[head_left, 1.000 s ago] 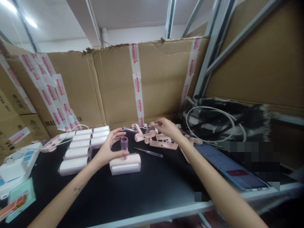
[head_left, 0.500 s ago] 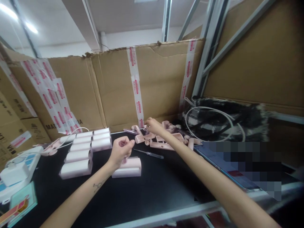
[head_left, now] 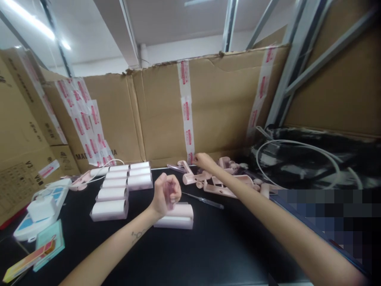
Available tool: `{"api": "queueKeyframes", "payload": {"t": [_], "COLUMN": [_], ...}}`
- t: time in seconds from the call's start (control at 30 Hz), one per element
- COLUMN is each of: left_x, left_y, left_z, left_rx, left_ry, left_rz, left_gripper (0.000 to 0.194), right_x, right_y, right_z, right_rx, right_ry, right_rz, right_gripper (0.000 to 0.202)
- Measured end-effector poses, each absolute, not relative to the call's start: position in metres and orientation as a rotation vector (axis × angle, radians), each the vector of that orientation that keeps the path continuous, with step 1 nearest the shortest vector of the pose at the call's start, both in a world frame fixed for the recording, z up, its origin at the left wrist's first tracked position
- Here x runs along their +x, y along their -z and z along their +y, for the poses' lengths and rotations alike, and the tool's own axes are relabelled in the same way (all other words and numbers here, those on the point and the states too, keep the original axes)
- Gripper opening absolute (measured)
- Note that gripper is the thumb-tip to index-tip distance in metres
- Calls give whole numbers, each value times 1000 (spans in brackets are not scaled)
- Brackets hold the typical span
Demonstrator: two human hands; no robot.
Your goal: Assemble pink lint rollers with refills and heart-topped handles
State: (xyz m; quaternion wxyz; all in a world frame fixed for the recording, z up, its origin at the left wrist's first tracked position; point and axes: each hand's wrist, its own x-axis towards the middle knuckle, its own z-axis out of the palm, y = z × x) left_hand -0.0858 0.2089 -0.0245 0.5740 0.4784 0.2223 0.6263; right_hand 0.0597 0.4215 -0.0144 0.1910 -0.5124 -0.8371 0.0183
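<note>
My left hand (head_left: 166,194) is raised over a pink-and-white cylindrical unit (head_left: 178,222) on the black table. Its fingers are curled together with the palm side showing; whatever they hold, if anything, cannot be made out. My right hand (head_left: 206,163) reaches across to the back of the table, beside a heap of pink plastic shell pieces (head_left: 222,191). Its fingers are bent inward, and their tips are too small and partly hidden to show what is in them. A thin screwdriver (head_left: 208,201) with a clear handle lies between the unit and the heap.
Rows of white-topped cylindrical units (head_left: 111,194) stand on the left. Beyond them are a power strip (head_left: 56,206) with a white plug and cable, and a teal box (head_left: 55,242). A cardboard wall (head_left: 160,119) closes the back. A coiled white cable (head_left: 297,143) lies at right.
The camera view has swung left, so the scene sits farther right. My left hand has turned slightly, showing more of its curled fingers. My right hand stays by the pink pieces.
</note>
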Motion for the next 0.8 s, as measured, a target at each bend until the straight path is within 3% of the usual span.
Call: {"api": "queueKeyframes", "payload": {"t": [0.17,0.23,0.33,0.8], "left_x": [-88,-89,-90,-90], "left_y": [21,21,20,23], "left_z": [206,207,209,211], "left_rx": [1068,1057,1047,955], "left_ry": [-1459,-1457,-1430,-1423], "left_rz": [545,573,604,671], "left_gripper": [66,70,72,67], "right_x": [54,48,38,30], "right_y": [-13,-21,-28,-27], "right_z": [350,312,268,233], "right_rx": [-1104,-706,-445,-424], "right_ry": [-127,-499,-729,-771], "right_rz": [-2172,-2080,-2042,-2081], "right_gripper": [44,41,33,24]}}
